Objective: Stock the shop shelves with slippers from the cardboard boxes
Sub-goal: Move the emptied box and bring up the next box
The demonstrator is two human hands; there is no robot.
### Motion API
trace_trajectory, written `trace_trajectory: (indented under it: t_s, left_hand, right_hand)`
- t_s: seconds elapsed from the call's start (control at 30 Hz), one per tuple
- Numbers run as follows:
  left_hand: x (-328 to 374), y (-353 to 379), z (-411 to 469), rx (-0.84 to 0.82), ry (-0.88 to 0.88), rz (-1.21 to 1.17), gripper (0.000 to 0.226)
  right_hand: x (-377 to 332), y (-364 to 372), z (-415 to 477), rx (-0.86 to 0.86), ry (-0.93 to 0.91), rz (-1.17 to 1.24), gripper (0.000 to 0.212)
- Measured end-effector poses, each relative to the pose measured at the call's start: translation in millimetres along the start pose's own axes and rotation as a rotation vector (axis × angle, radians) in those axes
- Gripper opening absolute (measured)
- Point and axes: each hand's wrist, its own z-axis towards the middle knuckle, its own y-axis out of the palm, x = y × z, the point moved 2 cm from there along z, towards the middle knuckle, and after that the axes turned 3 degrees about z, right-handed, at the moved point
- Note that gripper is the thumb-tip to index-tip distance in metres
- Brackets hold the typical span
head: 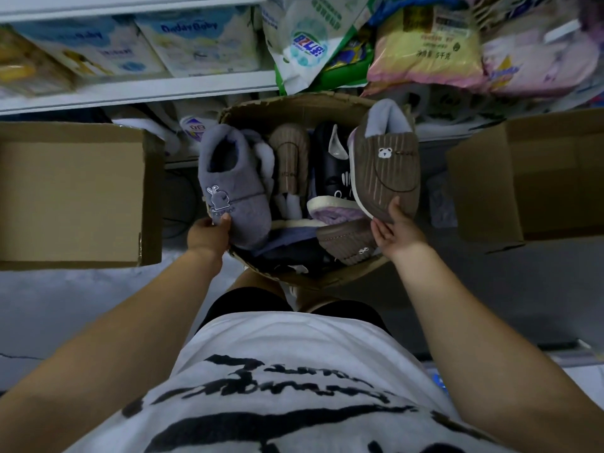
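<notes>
Over an open cardboard box [287, 107] of slippers on the floor [65, 305] below a shop shelf [147, 89], the person's left grip [209, 232] clasped the toe of a grey rabbit-badge slipper [228, 178] and the right grip [397, 232] clasped the toe of a brown striped bear-badge slipper [385, 165].

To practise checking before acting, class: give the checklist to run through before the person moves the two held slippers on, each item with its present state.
1. Left hand grips the grey slipper: ok.
2. Right hand holds the brown slipper: ok.
3. Held slippers match as a pair: not ok, different colours.
4. Slippers remain in the middle box: ok.
5. Free space on the shelf: cannot tell; packs fill the part in view.
</notes>
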Motion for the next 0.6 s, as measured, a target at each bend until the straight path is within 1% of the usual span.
trace_trajectory:
  t_s: [0.03,0.07,0.13,0.17,0.2,0.23,0.27,0.3,0.37,0.4,0.43,0.47,0.5,0.53,0.6]
  left_hand:
    - [1,0,1,0.048,0.011,0.086,0.031]
    - [2,-1,3,0.114,0.003,0.158,0.038]
    - [10,0,-4,0.24,0.014,0.257,0.061]
    - [16,2,-8,0.278,0.074,0.278,0.071]
    - [20,6,-9,0.264,0.15,0.28,0.078]
    - [25,12,-11,0.215,0.215,0.262,0.078]
    - [32,21,-17,0.13,0.24,0.21,0.073]
    - [40,30,-25,0.009,0.242,0.133,0.066]
    - [54,48,-37,-0.272,0.198,-0.09,0.063]
    - [60,54,-43,-0.388,0.171,-0.208,0.059]
    - [67,57,-50,-0.472,0.15,-0.284,0.05]
    - [71,56,-53,-0.517,0.134,-0.326,0.04]
    - [73,54,-54,-0.527,0.122,-0.358,0.033]
    - [72,48,-53,-0.517,0.11,-0.376,0.031]
    - [71,34,-46,-0.443,0.099,-0.382,0.036]
  right_hand:
    - [2,-3,-4,-0.007,0.001,-0.002,0.07]
    - [3,-5,-8,-0.016,0.004,-0.017,0.069]
    - [8,-7,-18,-0.049,0.003,-0.06,0.069]
    - [10,-6,-25,-0.08,-0.005,-0.081,0.071]
    - [13,-6,-30,-0.121,-0.012,-0.1,0.072]
    - [17,-4,-36,-0.169,-0.018,-0.114,0.071]
    - [20,-2,-40,-0.22,-0.02,-0.13,0.067]
    - [24,2,-46,-0.27,-0.019,-0.154,0.06]
    - [34,13,-55,-0.356,-0.02,-0.238,0.041]
    - [39,19,-59,-0.391,-0.035,-0.3,0.036]
    - [44,26,-62,-0.42,-0.065,-0.378,0.037]
    - [48,33,-64,-0.44,-0.1,-0.463,0.04]
    - [51,40,-66,-0.453,-0.128,-0.54,0.044]
    - [53,46,-67,-0.459,-0.145,-0.599,0.043]
    - [56,59,-70,-0.489,-0.135,-0.65,0.036]
